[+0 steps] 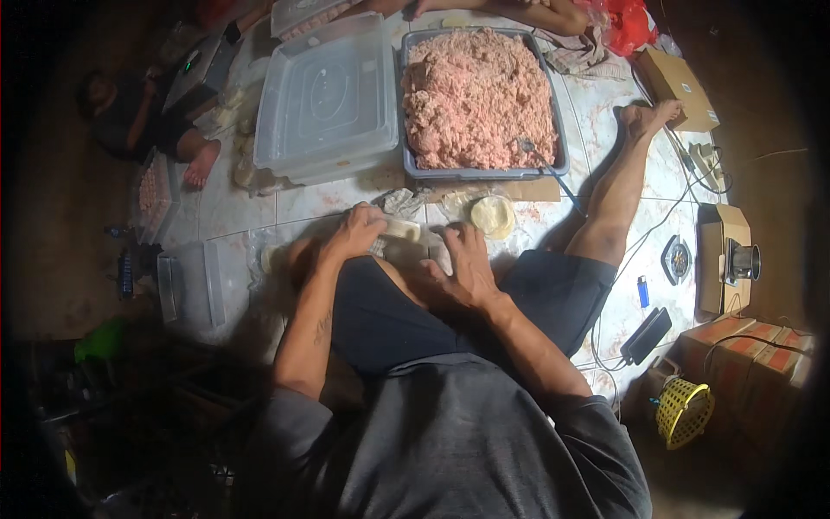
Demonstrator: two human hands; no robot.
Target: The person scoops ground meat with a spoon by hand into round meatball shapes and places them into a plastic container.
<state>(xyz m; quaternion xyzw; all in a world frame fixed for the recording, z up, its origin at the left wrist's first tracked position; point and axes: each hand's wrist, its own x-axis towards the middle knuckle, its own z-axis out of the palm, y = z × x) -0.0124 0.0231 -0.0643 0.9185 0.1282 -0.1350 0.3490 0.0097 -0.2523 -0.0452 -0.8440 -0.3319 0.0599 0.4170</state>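
My left hand (355,232) grips one end of a pale stack of what look like dough wrappers (403,229), low between my legs. My right hand (470,267) is beside it with thumb and fingers spread around whitish plastic film (438,252); whether it grips the film is unclear. Just beyond my right fingertips lies a round stack of cream-coloured wrappers (493,217) on plastic. Crumpled clear plastic (403,202) lies past the left hand. Ahead, a grey-blue tub (486,174) is heaped with pink minced filling (476,97), and a blue-handled spoon (563,185) leans out of it.
Left of the tub stands a translucent plastic container (327,97). Another person (139,120) sits at far left, near a tray of pink pieces (152,194). On the right are cables, a lighter (642,291), an ashtray (677,259), cardboard boxes (726,259) and a yellow basket (684,415).
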